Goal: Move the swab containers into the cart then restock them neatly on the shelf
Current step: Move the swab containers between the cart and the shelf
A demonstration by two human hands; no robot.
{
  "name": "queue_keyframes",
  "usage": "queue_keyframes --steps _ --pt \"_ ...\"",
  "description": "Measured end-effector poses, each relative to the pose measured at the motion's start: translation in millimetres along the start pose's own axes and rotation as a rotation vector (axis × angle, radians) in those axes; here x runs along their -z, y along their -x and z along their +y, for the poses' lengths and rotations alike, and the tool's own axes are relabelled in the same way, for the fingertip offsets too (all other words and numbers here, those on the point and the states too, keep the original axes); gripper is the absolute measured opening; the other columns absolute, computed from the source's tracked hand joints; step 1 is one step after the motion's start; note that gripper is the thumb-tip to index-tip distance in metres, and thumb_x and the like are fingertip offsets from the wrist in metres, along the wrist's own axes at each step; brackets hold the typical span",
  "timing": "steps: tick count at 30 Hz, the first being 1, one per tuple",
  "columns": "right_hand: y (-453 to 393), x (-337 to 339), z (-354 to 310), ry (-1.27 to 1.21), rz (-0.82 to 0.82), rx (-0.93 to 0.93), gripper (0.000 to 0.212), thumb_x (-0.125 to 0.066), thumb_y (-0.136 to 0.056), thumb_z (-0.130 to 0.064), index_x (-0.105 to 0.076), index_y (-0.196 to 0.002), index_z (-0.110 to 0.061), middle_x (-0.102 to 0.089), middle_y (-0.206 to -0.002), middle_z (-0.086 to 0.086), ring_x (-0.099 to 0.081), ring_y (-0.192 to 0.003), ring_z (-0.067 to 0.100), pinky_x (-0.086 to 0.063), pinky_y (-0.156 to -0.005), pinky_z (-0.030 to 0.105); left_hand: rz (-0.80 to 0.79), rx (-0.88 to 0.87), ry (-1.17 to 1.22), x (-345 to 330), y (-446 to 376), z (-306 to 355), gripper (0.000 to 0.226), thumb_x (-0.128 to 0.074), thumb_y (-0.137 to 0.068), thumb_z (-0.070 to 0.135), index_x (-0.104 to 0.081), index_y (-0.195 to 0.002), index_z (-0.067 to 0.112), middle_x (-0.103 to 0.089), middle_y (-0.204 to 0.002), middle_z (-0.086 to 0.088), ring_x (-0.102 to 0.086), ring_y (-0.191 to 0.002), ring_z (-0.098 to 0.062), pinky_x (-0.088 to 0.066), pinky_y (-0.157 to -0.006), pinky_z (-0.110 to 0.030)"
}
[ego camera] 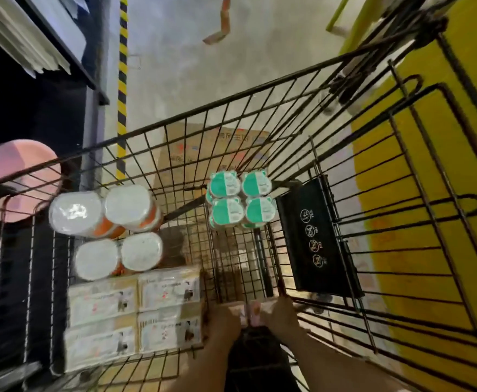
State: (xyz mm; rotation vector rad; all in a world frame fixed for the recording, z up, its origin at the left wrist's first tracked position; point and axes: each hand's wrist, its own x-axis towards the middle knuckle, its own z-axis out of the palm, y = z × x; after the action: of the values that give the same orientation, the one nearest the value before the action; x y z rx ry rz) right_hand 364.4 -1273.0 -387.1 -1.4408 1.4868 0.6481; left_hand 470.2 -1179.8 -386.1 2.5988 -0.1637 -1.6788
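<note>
swab containers [241, 198], a wrapped pack with green-and-white lids, lie at the far end of the cart [231, 100]. a second pack with white lids and orange bands [104, 210] lies at the left side, with another white-lidded pack [118, 257] just beside it. flat cream packets [132, 309] fill the near left corner. left hand [226, 321] and right hand [281, 311] both grip a small pink-wrapped pack [250, 311] at the near end, low inside the basket; the pack is largely hidden by the fingers. judgement: loading into the cart is well advanced or nearly complete. restocking on the shelf [70, 43] is not yet begun.
</note>
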Motion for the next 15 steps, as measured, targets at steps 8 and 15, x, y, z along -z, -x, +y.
queue_keyframes --steps 8,15 --pt "1 -11 6 0.03 0.09 -0.042 0.049 -0.055 -0.093 -0.023 -0.038 -0.136 -0.006 -0.046 -0.135 0.013 -0.053 -0.12 0.025 -0.047 -0.093 0.028 0.181 -0.032 -0.046 -13 10 4 0.037 -0.046 -0.095 0.011 -0.043 -0.13 0.0 -0.052 -0.127 -0.017 -0.053 -0.115 -0.029 -0.045 -0.089 -0.03" --pt "-2 -10 10 -0.039 0.109 -0.091 0.052 -0.057 -0.092 -0.016 -0.037 -0.138 0.001 -0.042 -0.139 0.018 -0.049 -0.124 0.028 -0.042 -0.097 0.028 0.217 -0.014 0.033 -11 24 9 0.041 -0.052 -0.09 0.003 -0.042 -0.129 -0.005 -0.052 -0.125 -0.02 -0.053 -0.114 -0.033 -0.045 -0.093 -0.034"
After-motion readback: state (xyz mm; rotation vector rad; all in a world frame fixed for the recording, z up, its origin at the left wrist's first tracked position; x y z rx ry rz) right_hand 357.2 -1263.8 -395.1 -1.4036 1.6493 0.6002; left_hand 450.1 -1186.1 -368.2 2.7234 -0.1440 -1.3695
